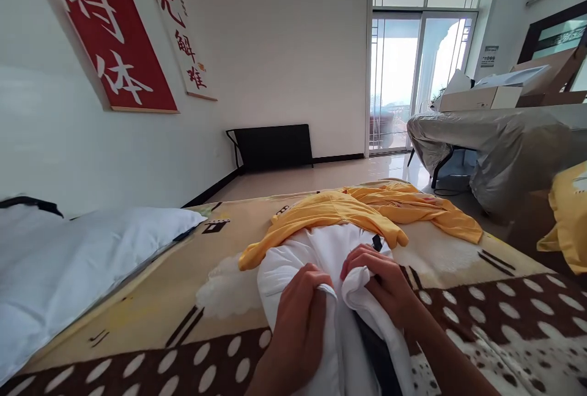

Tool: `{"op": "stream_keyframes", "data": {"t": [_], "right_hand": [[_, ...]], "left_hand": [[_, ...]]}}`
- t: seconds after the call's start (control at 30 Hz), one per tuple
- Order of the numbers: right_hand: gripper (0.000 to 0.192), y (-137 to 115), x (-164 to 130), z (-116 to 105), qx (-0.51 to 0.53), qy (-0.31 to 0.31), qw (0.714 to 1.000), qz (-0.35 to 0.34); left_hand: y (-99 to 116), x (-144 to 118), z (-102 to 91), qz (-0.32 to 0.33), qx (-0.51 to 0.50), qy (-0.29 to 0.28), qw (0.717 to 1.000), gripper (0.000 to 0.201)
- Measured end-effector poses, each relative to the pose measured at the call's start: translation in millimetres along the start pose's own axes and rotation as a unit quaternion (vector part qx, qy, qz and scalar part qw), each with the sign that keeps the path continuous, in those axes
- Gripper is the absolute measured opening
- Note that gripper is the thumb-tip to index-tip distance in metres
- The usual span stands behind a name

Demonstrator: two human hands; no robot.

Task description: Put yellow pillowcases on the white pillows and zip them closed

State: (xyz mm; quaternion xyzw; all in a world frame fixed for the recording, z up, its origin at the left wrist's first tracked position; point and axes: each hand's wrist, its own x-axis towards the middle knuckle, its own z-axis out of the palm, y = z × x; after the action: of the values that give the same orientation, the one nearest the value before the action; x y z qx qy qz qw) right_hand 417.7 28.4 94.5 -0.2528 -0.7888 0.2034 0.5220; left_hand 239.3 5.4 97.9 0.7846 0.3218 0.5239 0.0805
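- Left hand (pixel 300 316) and right hand (pixel 383 280) sit side by side, each closed on a bunched fold of the white pillow (pixel 321 255).
- The pillow runs lengthwise away from both grips, equally near either hand.
- Just beyond it lies the yellow cloth (pixel 367 209) on the patterned bedspread (pixel 151 298).

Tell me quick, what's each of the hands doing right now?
Left hand: closed, gripping a fold of the white padded fabric bundle.
Right hand: closed on the same white bundle's other fold.
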Motion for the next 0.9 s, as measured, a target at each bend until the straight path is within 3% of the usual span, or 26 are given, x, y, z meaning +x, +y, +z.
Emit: {"op": "stream_keyframes", "data": {"t": [0.13,0.3,0.43,0.53,0.6,0.7,0.77,0.83,0.9], "right_hand": [[0.032,13,-5,21,-0.045,0.034,0.997,0.055],[0.037,18,-9,30,-0.029,0.037,0.999,0.020],[0.038,11,-6,21,-0.015,-0.042,0.999,0.006],[0.035,9,-1,18,0.003,-0.109,0.994,0.003],[0.034,11,2,19,0.014,-0.113,0.993,0.002],[0.031,11,5,19,-0.013,-0.078,0.997,0.022],[0.020,2,5,16,-0.067,0.001,0.998,0.018],[0.007,-15,2,13,-0.143,0.091,0.985,-0.026],[0.009,-34,-5,16,-0.216,0.088,0.966,-0.111]], "left_hand": [[-8,-13,13.9,-0.020,-0.008,0.006,1.000,0.028],[-6,-6,19.8,-0.005,0.082,0.029,0.996,0.049],[2,1,20.3,-0.010,0.135,0.029,0.990,0.034],[2,2,20.3,-0.031,0.117,-0.019,0.992,0.031],[-1,2,19.5,-0.061,0.084,-0.060,0.993,0.034],[-6,5,16.2,-0.134,0.018,-0.101,0.986,0.040],[-9,8,12.4,-0.188,-0.019,-0.093,0.978,0.043],[-14,11,7.0,-0.230,-0.051,-0.072,0.969,0.043],[-21,14,0.5,-0.256,-0.075,-0.047,0.963,0.042]]}}
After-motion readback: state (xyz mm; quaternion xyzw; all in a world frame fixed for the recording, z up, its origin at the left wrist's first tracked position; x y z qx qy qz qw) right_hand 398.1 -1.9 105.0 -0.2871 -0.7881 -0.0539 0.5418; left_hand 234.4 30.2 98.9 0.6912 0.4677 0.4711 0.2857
